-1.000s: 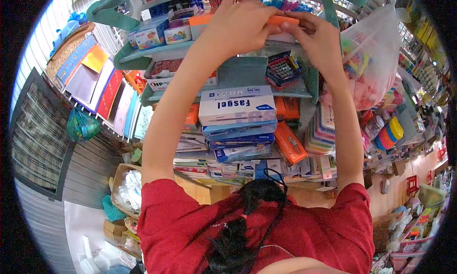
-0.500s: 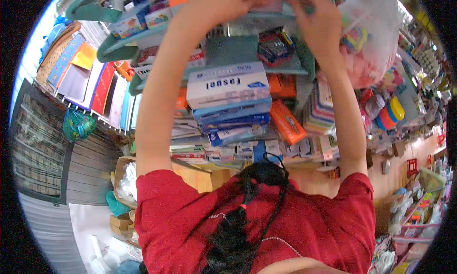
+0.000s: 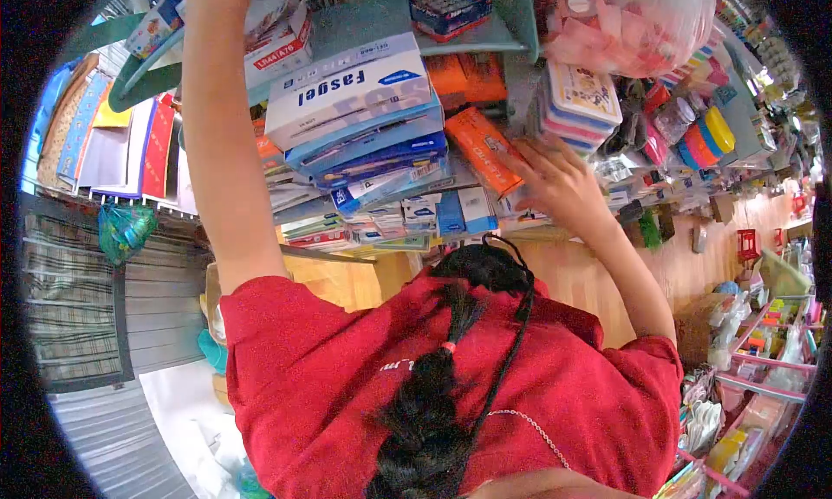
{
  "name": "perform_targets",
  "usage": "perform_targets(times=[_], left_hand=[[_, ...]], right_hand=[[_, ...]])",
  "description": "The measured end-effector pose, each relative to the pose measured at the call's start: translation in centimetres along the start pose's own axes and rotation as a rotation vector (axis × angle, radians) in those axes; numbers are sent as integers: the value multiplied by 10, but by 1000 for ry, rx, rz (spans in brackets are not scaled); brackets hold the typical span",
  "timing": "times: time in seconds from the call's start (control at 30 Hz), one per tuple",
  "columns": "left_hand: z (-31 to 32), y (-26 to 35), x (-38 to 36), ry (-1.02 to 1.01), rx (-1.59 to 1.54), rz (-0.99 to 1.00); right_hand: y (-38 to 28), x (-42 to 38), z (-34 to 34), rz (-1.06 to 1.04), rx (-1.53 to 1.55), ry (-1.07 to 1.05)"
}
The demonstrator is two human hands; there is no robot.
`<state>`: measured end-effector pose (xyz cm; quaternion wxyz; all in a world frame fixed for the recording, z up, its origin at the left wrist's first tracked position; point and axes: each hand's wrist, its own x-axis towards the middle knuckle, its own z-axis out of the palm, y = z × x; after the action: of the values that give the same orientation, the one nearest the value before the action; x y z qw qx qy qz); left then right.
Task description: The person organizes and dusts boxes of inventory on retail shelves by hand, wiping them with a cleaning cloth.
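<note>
Reaching seems the step in hand, the right hand (image 3: 562, 187) visibly gripping nothing, fingers loosely spread, the orange box (image 3: 477, 146) partly beneath them; lifting would call for closing them; left hand unseen.

Red shirt (image 3: 537, 369), 2 short sleeves (image 3: 646, 371), 1 chain (image 3: 539, 430).

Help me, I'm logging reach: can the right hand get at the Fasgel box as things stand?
Likely yes: the Fasgel box lies uppermost with nothing seen on it, and the right hand is close, though an orange box lies between.
</note>
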<state>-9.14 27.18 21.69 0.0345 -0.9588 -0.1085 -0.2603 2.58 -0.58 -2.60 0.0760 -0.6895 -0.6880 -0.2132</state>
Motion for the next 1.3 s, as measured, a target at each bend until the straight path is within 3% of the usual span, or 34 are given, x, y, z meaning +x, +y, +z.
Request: perform_targets(times=[0.13,0.23,0.4,0.7,0.83,1.03,1.13,1.3], left_hand=[[-26,22,-5,-160,-50,-26],[19,-36,7,144,42,214],[11,-21,3,123,46,209],[12,-24,4,136,103,193],[25,-29,5,349,104,305],[26,-19,4,358,168,160],[25,-14,4,318,159,117],[28,-14,2,350,247,124]], right_hand=[[9,-11,34,-72,-130,8],[2,-2,27,-13,-16,-1],[0,-9,32,41,209,13],[-11,-16,-69,168,525,100],[-2,-7,-125,185,367,280],[16,65,-181,314,199,577],[31,110,-183,296,246,619],[67,159,-160,311,163,451]])
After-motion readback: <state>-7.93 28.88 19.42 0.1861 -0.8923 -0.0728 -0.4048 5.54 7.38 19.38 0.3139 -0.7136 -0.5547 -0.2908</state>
